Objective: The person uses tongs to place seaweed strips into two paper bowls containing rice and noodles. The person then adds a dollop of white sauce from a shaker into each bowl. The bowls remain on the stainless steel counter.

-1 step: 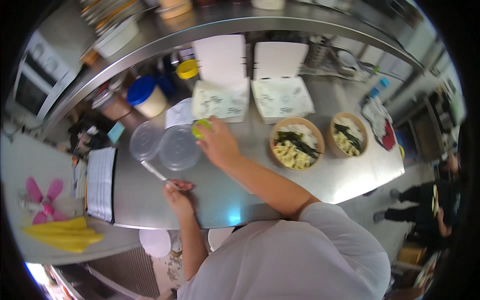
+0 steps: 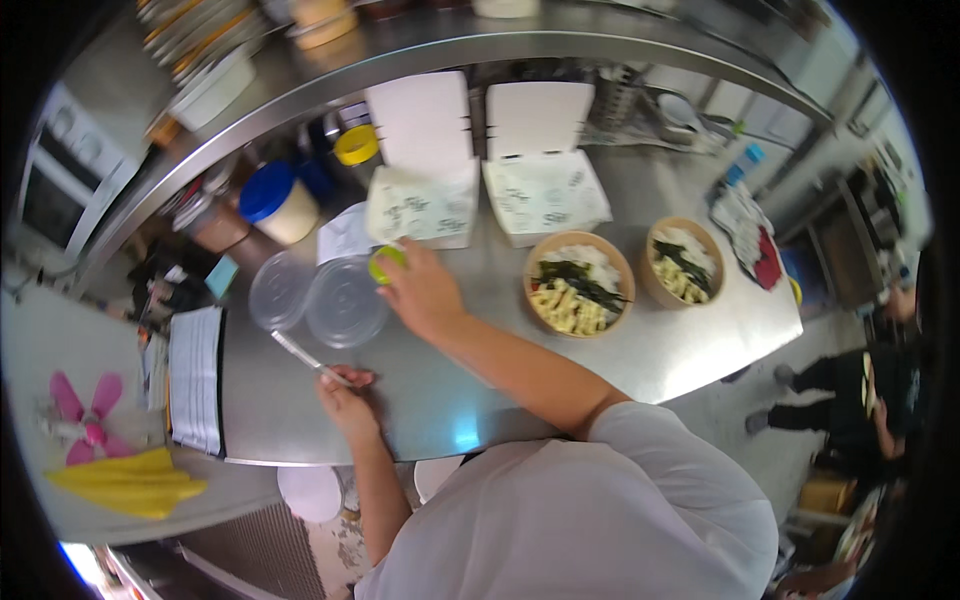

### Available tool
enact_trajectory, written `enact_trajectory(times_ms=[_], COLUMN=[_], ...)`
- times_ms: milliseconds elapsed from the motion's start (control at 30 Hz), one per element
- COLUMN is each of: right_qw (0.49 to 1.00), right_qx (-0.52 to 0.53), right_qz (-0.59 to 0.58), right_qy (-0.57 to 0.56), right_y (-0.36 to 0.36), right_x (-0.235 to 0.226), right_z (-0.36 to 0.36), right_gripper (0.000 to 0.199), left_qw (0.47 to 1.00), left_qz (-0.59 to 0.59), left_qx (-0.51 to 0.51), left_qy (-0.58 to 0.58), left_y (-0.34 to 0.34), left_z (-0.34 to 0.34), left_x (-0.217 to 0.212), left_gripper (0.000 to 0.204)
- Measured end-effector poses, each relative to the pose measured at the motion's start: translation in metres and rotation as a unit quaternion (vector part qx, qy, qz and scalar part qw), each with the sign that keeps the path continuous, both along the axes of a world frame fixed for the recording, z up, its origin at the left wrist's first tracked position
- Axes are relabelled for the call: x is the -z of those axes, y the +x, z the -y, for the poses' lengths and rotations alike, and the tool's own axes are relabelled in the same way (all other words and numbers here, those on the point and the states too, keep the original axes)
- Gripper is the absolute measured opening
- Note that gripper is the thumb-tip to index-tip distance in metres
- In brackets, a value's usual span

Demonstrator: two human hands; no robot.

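Note:
My left hand point(image 2: 345, 400) is closed round the end of a slim silver metal utensil point(image 2: 296, 350) near the front left of the steel table. Whether that is tongs or a knife I cannot tell. The far tip of it points toward two clear round plastic lids point(image 2: 347, 305) lying side by side. Just beyond the right-hand lid, my right hand point(image 2: 425, 290) has its fingers closed on a small lime-green round thing point(image 2: 387, 265), partly hidden by them. Farther right stand two brown paper bowls point(image 2: 530, 308) of rice, dark seaweed strips and pale yellow pieces.
Two white cardboard boxes point(image 2: 545, 195) stand open at the back. A blue-lidded tub point(image 2: 280, 205) and a yellow-lidded jar point(image 2: 357, 146) sit back left. Papers point(image 2: 197, 375) lie at the left edge, a cloth point(image 2: 742, 235) at the right. A steel shelf point(image 2: 480, 48) runs above.
The whole view has shifted slightly; both hands keep the same places beside the lids and hold the same things.

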State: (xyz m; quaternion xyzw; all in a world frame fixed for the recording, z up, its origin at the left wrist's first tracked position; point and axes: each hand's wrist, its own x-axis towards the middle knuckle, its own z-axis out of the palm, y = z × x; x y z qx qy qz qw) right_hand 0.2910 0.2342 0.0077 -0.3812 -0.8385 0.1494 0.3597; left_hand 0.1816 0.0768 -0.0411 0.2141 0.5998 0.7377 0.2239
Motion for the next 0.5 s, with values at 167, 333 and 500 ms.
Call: enact_trajectory(times_ms=[167, 333, 500], right_qw=[0.997, 0.966, 0.924], right_qx=[-0.05, -0.122, -0.205], right_qz=[-0.057, -0.206, -0.303], right_qy=[0.001, -0.099, -0.109], right_y=[0.005, 0.035, 0.082], right_x=[-0.004, -0.022, -0.046], right_z=[-0.006, 0.018, 0.061], right_gripper=[0.035, 0.036, 0.031], left_qw=[0.998, 0.997, 0.998], left_qz=[-0.056, -0.075, -0.017], left_qx=[0.011, 0.0, 0.053], left_qy=[-0.004, -0.015, 0.018], left_y=[-0.005, -0.013, 0.014], left_z=[-0.009, -0.009, -0.008], left_x=[0.001, 0.007, -0.017], left_gripper=[0.034, 0.033, 0.032])
